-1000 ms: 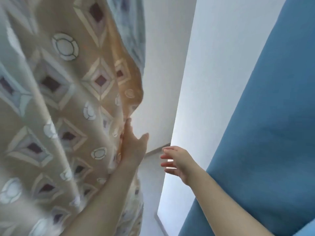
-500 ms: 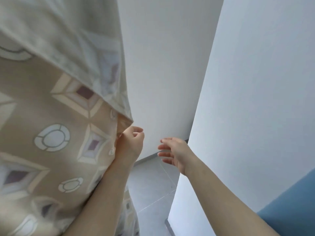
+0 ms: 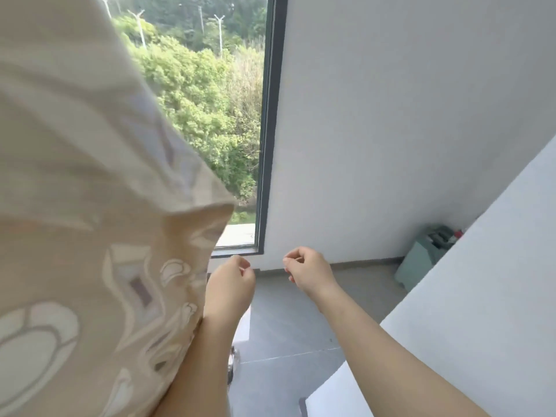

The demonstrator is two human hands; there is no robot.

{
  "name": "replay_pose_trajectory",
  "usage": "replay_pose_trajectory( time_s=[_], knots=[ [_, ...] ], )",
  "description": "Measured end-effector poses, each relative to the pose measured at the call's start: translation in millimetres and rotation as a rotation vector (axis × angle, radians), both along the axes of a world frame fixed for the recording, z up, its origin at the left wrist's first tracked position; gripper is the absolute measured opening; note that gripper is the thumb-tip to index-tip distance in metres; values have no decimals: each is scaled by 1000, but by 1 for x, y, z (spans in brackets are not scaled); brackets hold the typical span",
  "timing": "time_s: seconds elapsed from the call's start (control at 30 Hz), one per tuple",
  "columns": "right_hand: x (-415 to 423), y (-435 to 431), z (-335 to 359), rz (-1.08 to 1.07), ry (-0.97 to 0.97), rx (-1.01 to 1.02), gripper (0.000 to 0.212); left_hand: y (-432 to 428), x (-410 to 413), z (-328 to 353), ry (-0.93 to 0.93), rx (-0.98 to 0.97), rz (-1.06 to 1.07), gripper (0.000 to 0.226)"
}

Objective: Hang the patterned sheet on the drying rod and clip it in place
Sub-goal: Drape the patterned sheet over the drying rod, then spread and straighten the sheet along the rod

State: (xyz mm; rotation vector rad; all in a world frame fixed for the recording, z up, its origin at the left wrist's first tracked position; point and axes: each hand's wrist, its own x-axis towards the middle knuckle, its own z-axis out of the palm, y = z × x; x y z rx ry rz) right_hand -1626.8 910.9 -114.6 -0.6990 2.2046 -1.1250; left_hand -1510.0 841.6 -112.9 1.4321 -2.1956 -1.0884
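The beige patterned sheet [image 3: 90,224] hangs blurred across the left half of the view, its right edge falling beside my left forearm. My left hand [image 3: 230,285] sits just right of that edge with its fingers curled in and no cloth between them. My right hand [image 3: 310,273] hovers a short way to the right, thumb and forefinger pinched together, holding nothing that I can see. Both hands are low, above the grey floor. No drying rod or clip is in view.
A tall window with a dark frame [image 3: 267,145] shows trees outside. A white wall [image 3: 406,115] stands right of it. A teal box [image 3: 421,260] sits in the floor corner. A white panel [image 3: 469,320] fills the lower right, and grey floor tiles [image 3: 288,335] lie below my hands.
The view has dropped from the wall to the window and floor. My left hand has come off the sheet's edge, and both hands have curled their fingers shut.
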Motion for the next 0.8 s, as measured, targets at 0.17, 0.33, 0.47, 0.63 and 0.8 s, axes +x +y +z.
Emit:
replay_pose_trajectory(
  time_s=[0.17, 0.33, 0.47, 0.63, 0.8],
  knots=[
    [6, -35, -24, 291, 125, 101, 11, -19, 14, -14, -97, -38, 139, 25],
    [27, -64, -43, 494, 159, 148, 16, -36, 27, -22, -100, 22, 336, 26],
    [18, -102, -57, 590, 209, 143, 19, -64, 18, -32, -67, 73, 495, 27],
    [15, -161, -82, 764, 186, 188, 20, -103, 27, -49, -91, 129, 601, 23],
    [24, -224, -74, 987, 211, 166, 23, -131, 51, -51, -215, 119, 734, 23]
  ],
)
